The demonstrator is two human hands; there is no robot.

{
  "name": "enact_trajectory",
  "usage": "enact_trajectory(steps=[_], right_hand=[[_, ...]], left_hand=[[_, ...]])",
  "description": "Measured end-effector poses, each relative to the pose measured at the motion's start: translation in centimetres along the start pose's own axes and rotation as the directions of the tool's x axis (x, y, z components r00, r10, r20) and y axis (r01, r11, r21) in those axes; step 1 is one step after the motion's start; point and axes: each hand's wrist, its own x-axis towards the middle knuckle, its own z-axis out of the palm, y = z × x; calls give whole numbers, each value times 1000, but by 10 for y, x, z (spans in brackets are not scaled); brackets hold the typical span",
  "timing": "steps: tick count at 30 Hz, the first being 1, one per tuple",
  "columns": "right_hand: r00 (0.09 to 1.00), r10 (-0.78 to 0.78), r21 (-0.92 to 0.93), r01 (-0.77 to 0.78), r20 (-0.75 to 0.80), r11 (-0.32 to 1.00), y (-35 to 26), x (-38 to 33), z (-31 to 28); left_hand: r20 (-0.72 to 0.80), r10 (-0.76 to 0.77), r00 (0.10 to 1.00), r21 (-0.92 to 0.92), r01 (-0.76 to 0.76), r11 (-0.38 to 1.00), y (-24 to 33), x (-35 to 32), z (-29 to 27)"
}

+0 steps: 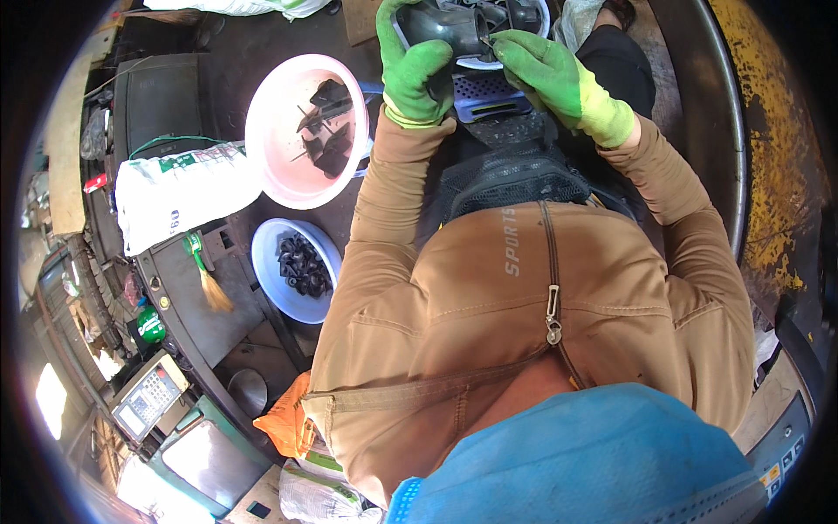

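At the top of the view, my left hand (410,79), in a green-coated glove, grips a curved black part (447,31) that looks like moulded plastic or rubber. My right hand (554,83), gloved the same way, is pinched at the part's right edge. Something small and thin shows at its fingertips, too small to name. Both hands are over a pale basin (478,64) with more black parts (524,15) in it. A purple perforated basket or stool (491,106) shows just below the basin.
To the left, a pink basin (262,131) holds several flat black pieces, and a light blue basin (330,253) holds small black parts. Beyond them lie a white sack (188,196) and a small straw brush (212,284). A rusty yellow metal surface (768,131) stands at right.
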Motion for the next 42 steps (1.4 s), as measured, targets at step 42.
enact_trajectory(steps=[42], right_hand=[[583,-695,-709,689,420,149,-14,29,-54]], left_hand=[[-8,-485,875,-306,459,834,-2,0,-11]])
